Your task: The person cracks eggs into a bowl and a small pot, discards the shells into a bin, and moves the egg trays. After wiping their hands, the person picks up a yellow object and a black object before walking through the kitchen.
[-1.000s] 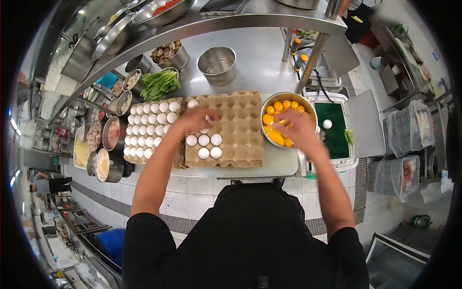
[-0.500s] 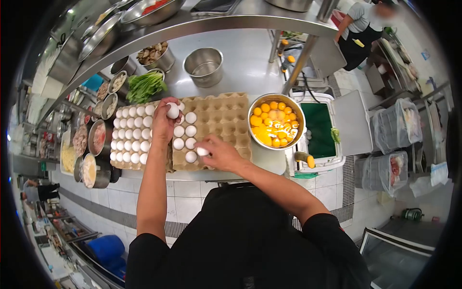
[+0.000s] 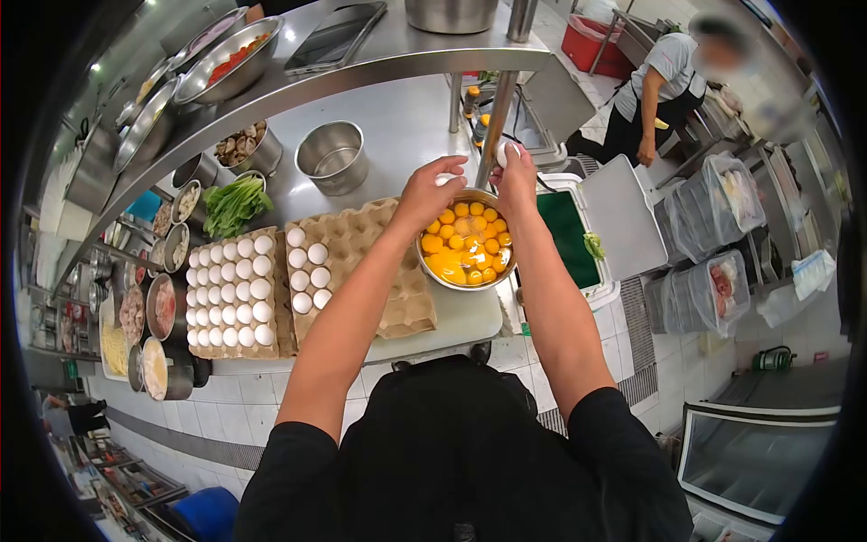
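My left hand (image 3: 424, 197) is closed around a white egg, partly covered by the fingers, at the far left rim of a metal bowl (image 3: 428, 267). Raised beyond the bowl's far right rim, my right hand (image 3: 517, 188) grips another white egg (image 3: 504, 155). Many yellow yolks (image 3: 465, 242) in clear egg white lie in the bowl. To its left, an egg carton (image 3: 405, 303) has several white eggs (image 3: 310, 275) in its left columns and bare cups on the right. Farther left stands a carton full of white eggs (image 3: 228, 291).
An empty steel pot (image 3: 331, 158) and leafy greens (image 3: 233, 206) stand behind the cartons. A steel shelf (image 3: 397, 56) crosses overhead on a post. Right of the bowl is a green-lined bin (image 3: 564, 237). Another person (image 3: 664, 86) stands at the back right.
Both hands have moved right from the carton to the bowl, each with an egg. The view has shifted right, and the person at the back has changed posture.
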`<state>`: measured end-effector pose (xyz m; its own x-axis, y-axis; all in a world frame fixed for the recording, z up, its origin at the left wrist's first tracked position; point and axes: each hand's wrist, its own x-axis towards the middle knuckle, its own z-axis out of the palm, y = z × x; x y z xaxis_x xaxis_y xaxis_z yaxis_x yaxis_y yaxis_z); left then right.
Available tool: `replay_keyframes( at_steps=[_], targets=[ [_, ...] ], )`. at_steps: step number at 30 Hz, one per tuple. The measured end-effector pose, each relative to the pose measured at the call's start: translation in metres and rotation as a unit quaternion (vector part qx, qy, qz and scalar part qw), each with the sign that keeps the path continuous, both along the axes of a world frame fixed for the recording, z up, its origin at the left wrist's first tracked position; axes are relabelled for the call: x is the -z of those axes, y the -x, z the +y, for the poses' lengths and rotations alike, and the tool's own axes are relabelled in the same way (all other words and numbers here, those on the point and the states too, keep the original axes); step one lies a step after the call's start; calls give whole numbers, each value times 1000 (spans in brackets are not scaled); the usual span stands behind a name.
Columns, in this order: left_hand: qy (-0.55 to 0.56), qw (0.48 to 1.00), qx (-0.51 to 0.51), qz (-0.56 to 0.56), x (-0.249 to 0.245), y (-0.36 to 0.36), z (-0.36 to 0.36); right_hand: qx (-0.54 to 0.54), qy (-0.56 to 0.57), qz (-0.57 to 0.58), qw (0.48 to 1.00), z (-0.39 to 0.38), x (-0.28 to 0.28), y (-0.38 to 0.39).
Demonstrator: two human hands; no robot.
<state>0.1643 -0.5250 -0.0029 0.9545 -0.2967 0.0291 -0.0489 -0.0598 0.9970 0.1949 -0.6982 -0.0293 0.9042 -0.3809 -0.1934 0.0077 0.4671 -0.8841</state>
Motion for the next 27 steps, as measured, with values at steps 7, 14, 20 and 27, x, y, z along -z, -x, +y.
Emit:
replay_keyframes(
  at_steps=[7,14,20,27],
  targets=[
    [-110,981,148,-66,-13,-3,-4,-298,-41,26,953,-23,-6,69],
    [-203,967,99,-118,4,34,9,-389,158,40,907,-18,-6,80],
    [-251,929,89,-257,21,29,18,-334,444,-35,831,-19,-22,87],
    [-176,933,138,-281,-21,23,-51,-209,555,75,801,-52,-92,105]
  ],
)
